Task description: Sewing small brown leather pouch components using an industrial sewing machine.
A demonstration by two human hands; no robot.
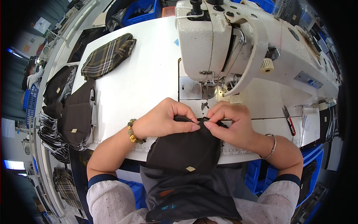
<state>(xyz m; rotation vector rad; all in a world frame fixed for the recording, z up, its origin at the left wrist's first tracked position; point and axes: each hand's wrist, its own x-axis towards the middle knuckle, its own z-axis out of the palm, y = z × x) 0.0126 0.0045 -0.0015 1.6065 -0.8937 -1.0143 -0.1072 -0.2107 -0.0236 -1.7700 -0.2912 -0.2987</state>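
Note:
A dark fabric pouch piece (184, 149) with a small light diamond-shaped tag hangs over the table's front edge. My left hand (167, 118) pinches its upper edge between thumb and fingers. Close beside it, my right hand (232, 121) pinches the same edge a little to the right. Both thumbs point inward, almost meeting at the fabric's top. Just beyond my hands stands the white sewing machine (209, 41), its presser foot (209, 89) over the metal needle plate (190, 89). The pouch lies nearer to me than the foot, apart from it.
Stacked dark pouch pieces (76, 121) lie at the table's left edge. Farther back rests a plaid fabric piece (108, 56) on the white table (149, 48). Red-handled snips (289, 121) lie on the right. Blue bins (143, 13) stand behind the table and below its right side.

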